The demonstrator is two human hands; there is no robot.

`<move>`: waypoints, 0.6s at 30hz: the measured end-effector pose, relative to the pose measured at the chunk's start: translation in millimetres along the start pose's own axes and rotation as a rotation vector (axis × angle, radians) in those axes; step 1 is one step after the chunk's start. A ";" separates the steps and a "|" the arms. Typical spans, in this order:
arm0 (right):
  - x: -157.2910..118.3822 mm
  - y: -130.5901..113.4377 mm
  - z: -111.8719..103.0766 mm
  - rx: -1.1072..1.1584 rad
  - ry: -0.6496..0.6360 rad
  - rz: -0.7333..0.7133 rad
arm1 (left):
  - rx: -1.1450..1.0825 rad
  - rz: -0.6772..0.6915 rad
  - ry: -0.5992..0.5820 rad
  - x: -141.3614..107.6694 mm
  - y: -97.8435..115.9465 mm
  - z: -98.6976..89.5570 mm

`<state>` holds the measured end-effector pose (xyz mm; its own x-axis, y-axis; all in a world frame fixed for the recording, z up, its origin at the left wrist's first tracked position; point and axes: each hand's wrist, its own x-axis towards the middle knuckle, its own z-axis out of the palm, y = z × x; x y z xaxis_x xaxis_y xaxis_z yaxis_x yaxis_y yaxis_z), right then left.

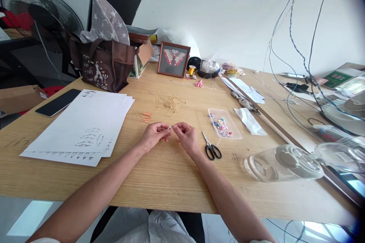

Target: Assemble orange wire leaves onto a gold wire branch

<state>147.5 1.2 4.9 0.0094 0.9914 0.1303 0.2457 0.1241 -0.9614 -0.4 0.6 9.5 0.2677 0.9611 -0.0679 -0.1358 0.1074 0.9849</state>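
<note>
Over the middle of the table, my left hand and my right hand meet with their fingertips almost touching. Both are closed in a pinch. Between them shows a small pale sliver, pinched by the left thumb and finger; its kind is too small to make out. The right fingertips press together at its other end, and what they hold is hidden. Just beyond the left hand lie several slim orange pieces on thin wires. Farther back is a loose tangle of gold wire. Black-handled scissors rest beside the right wrist.
To the right are a clear plastic box with thread bobbins, a white packet and a transparent bottle lying down. Paper sheets cover the left. Behind stand a brown bag, a framed piece and pink scissors.
</note>
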 end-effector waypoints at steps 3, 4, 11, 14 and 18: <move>0.2 0.2 -0.1 0.003 -0.001 -0.002 | -0.011 0.004 -0.011 -0.9 3.2 0.8; 0.1 0.3 -0.1 0.007 -0.002 -0.002 | -0.017 0.001 -0.013 -1.2 4.1 1.1; -1.3 -0.8 1.2 0.038 -0.007 0.002 | 0.005 -0.007 0.004 -2.0 5.0 1.3; -1.6 -0.5 2.7 0.033 -0.010 -0.007 | 0.021 0.014 0.039 -1.3 4.0 1.0; -1.6 0.8 5.2 0.012 -0.019 -0.034 | 0.007 0.057 0.081 -1.0 2.9 0.9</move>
<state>142.7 0.0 2.6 -0.0168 0.9872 0.1584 0.2335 0.1580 -0.9594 -0.1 -0.3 12.5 0.1817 0.9831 -0.0243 -0.1415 0.0506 0.9886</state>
